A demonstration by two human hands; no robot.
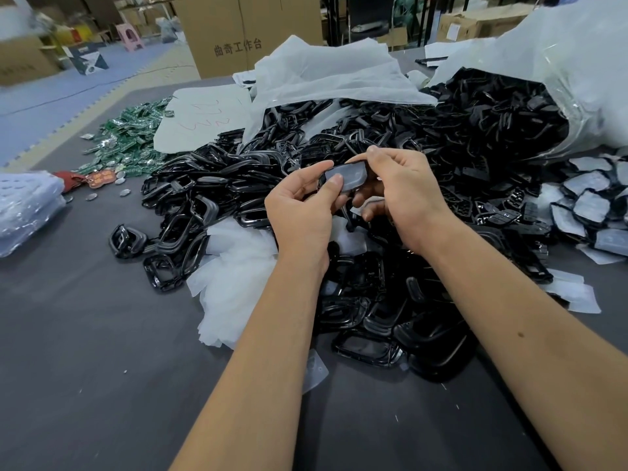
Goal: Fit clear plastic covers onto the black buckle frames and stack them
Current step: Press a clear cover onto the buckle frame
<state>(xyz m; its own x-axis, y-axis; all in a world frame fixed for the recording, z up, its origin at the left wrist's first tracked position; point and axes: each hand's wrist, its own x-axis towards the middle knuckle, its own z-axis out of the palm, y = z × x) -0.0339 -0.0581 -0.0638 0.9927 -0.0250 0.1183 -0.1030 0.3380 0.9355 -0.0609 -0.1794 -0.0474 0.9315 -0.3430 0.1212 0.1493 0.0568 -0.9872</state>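
Both hands hold one black buckle frame with a clear plastic cover [347,177] on it, raised above the heap. My left hand [303,212] pinches its left end, thumb pressed on the cover. My right hand [399,195] grips its right end from above, fingers curled round the edge. Under the hands spreads a big heap of loose black buckle frames [224,185]. Clear covers [238,283] lie in a whitish pile just left of my left forearm. Finished frames with covers [591,207] lie grouped at the right.
A torn white bag [577,79] spills more black frames at the back right. Green packets [129,141] and a white sheet [200,120] lie at the back left, a plastic bundle [27,205] at the left edge. Cardboard boxes [238,32] stand behind the dark table [85,368].
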